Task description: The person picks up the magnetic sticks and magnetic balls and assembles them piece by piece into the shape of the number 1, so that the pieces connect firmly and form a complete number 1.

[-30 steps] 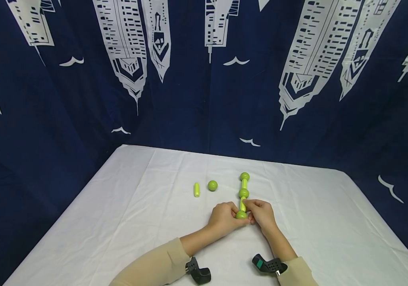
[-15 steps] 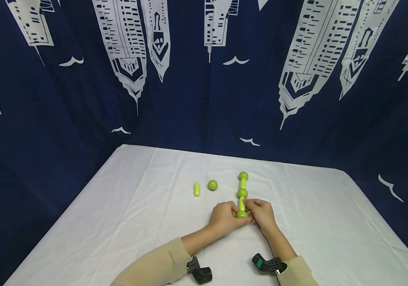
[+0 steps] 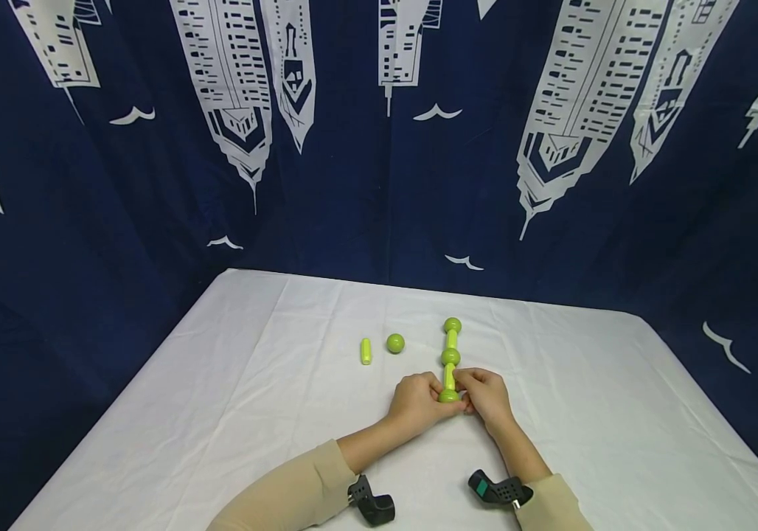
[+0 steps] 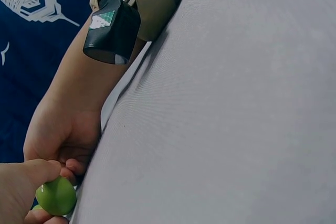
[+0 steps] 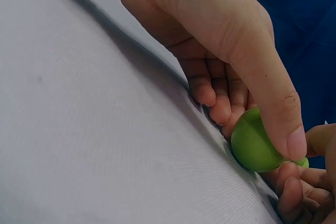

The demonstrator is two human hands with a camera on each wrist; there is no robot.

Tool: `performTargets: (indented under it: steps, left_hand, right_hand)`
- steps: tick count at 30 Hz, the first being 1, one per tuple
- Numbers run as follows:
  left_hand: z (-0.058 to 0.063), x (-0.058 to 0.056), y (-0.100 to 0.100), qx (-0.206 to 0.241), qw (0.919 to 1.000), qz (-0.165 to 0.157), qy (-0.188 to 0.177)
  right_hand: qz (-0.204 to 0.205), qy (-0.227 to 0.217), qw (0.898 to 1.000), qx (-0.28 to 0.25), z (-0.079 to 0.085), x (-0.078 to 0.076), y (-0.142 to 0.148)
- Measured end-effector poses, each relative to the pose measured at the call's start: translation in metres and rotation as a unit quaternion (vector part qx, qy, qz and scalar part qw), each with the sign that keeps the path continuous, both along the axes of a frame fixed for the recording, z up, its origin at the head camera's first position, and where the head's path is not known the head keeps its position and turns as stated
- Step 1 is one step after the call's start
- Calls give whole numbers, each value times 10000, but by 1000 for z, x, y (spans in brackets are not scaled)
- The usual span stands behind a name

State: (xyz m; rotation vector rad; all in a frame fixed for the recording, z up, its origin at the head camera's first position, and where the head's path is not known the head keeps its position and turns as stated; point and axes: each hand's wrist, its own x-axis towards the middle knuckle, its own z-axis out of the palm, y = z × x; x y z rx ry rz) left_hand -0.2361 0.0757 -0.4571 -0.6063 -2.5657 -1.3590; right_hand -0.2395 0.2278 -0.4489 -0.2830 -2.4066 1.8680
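A chain of green balls and lighter yellow-green rods lies on the white table, running away from me in the head view. At its near end is a ball [image 3: 448, 397], which my left hand [image 3: 415, 402] grips between thumb and fingers. My right hand [image 3: 487, 400] pinches the rod [image 3: 449, 376] just beyond that ball. Farther along come a middle ball [image 3: 450, 357], a second rod [image 3: 452, 339] and the far ball [image 3: 453, 325]. Up close in the left wrist view, the near ball [image 4: 56, 196] sits between left thumb and fingers. The right thumb overlaps the same ball [image 5: 254, 142] in the right wrist view.
Left of the chain, a loose green ball [image 3: 395, 344] and a loose short rod [image 3: 366, 352] lie on the white cloth [image 3: 273, 383]. Behind the table hangs a dark blue curtain [image 3: 346, 206] printed with buildings. Black wrist cameras sit at both cuffs.
The chain's far end has shifted very slightly left. Both hands keep their hold at the near ball and rod, almost still. The loose ball and rod stay in place.
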Motion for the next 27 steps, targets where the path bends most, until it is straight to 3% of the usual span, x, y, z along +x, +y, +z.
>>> performTargets:
  steps: [18, 27]
  left_hand:
    - [0, -2, 0, 153, 9996, 74, -235]
    - [4, -9, 0, 239, 9993, 114, -278]
  right_hand:
    - [6, -16, 10000, 40, 1, 1, -1]
    - [193, -194, 9995, 143, 6, 7, 2]
